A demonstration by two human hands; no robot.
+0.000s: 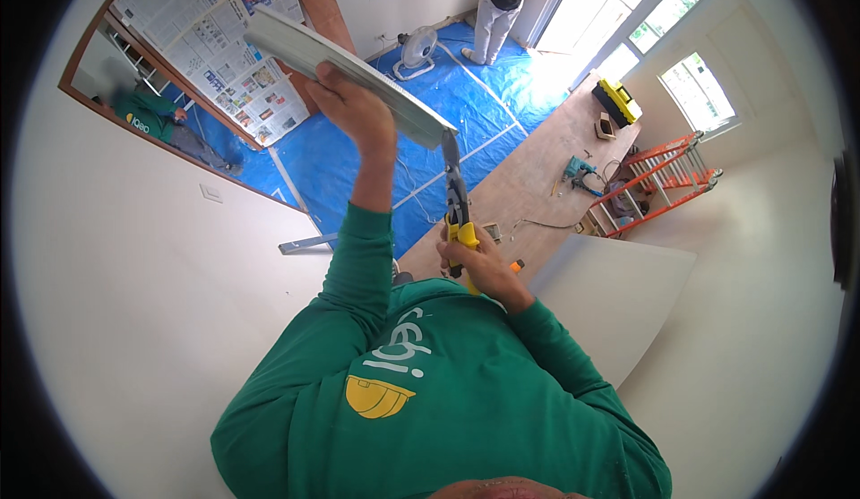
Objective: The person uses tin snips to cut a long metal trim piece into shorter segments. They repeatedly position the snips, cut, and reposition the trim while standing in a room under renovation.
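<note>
My left hand (360, 116) is raised and grips a long, pale grey metal channel (394, 98) from below, with the thumb along its side. The channel slants from the upper left down toward the middle of the view. In my right hand (488, 266) is a pair of tin snips (458, 196), its yellow and black handles wrapped by my fingers. The dark jaws point up and meet the channel's near end; how far they are apart is too small to tell.
Blue sheeting (340, 172) covers the floor, with a fan (417, 49) and a person in red (507, 2) at the back. On the right are a toolbox (616, 100), a teal power tool (580, 172), an orange stepladder (658, 185) and a white board (618, 288). Newspaper-covered panels (224, 60) lean at left.
</note>
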